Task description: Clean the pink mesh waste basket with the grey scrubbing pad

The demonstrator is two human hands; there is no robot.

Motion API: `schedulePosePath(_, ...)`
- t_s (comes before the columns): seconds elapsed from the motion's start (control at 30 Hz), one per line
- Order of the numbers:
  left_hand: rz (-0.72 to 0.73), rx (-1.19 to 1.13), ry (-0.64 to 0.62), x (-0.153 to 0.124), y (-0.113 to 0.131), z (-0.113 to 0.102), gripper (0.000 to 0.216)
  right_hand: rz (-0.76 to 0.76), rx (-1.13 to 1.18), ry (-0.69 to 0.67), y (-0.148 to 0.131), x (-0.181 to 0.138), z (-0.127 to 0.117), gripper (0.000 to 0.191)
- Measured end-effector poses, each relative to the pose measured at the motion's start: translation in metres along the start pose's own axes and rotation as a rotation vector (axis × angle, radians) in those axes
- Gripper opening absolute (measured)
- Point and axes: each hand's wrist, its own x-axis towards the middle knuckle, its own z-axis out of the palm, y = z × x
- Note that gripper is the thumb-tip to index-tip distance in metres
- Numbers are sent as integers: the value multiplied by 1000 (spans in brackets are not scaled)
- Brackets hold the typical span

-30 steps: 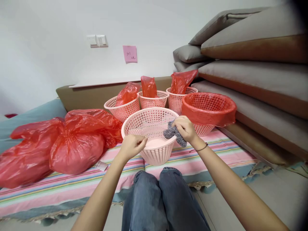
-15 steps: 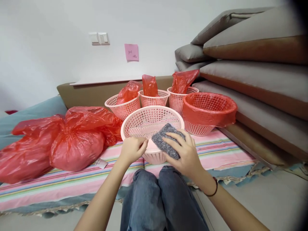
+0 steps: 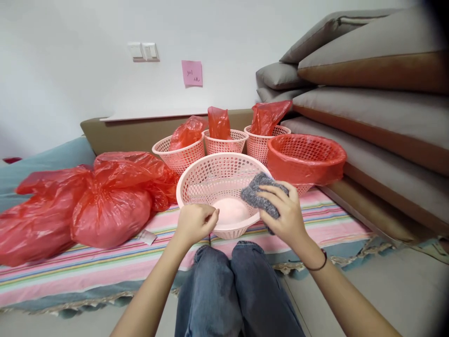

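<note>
A pale pink perforated plastic basket is tilted toward me on a striped cloth, just past my knees. My left hand is closed on its near rim. My right hand grips a grey knitted cloth and presses it against the basket's right rim. The basket's inside looks empty.
Three pink baskets holding red bags stand behind, and a basket lined with a red bag sits at the right. Full red plastic bags lie at the left. Stacked sofa cushions rise on the right. A striped cloth covers the low platform.
My right hand with the grey cloth swept from the basket's right rim across its front and back to the right rim. The basket tilted more toward me. My left hand kept its hold.
</note>
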Motion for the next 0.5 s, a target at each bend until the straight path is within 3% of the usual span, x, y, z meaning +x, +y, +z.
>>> schedulePosePath(0.1,-16,10,-7,3,0,-2,41,-11,-14,-6,-39,-17,-1,31)
schedulePosePath(0.2,-9,11,-21,-1,-1,-4,41,-12,-16,-17,-54,-24,-2,35)
schedulePosePath(0.5,191,-7,104,-20,7,-1,39,96,115,25,23,12,2,25)
